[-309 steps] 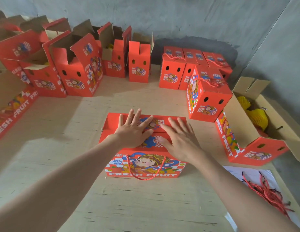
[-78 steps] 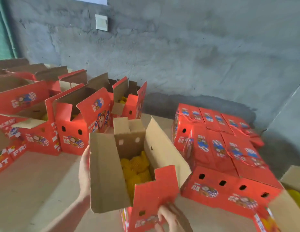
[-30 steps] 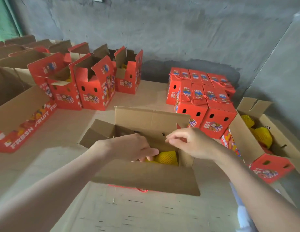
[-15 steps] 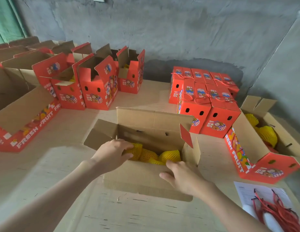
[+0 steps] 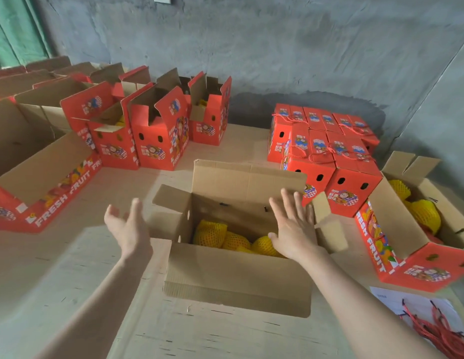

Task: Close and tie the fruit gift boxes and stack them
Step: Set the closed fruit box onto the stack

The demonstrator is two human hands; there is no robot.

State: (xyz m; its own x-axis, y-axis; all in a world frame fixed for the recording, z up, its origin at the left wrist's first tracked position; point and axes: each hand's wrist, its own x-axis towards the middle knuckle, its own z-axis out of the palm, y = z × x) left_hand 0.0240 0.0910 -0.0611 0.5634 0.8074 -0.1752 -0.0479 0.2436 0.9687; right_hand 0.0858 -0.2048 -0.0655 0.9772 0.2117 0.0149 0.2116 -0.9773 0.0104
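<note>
Both forearms reach forward from the bottom edge, bare and nearly parallel. The left grip point(image 5: 127, 229) is raised on edge, palm turned inward toward the box, with fingers straight and close together and the thumb apart; it holds nothing. It is blurred, and it sits just beside the left end flap point(image 5: 171, 200); whether it touches the flap cannot be told. The right grip point(image 5: 294, 229) shows its back to the camera, fingers straight and fanned apart, also empty. It hangs over the right end of the open gift box point(image 5: 236, 275), its fingertips overlapping the upright far flap point(image 5: 246, 182) and lying close to the right end flap point(image 5: 329, 226); contact cannot be told.

The box stands on the pale surface point(image 5: 83, 281) between the two grips. All four of its flaps are open, and the near flap is folded out toward the person. Netted fruit point(image 5: 212, 233) in yellow foam sleeves lies at the bottom, below and between the grips.

Behind the right grip stands a block of closed boxes point(image 5: 324, 151), red and with cord handles on top. To the right, another open box point(image 5: 407, 229) holds more netted fruit. At the back left stands a row of unclosed red boxes point(image 5: 153, 136), and a larger one lies open at the far left point(image 5: 44, 182). Red cords point(image 5: 433, 330) lie on a sheet of paper point(image 5: 391, 299) at the lower right.
</note>
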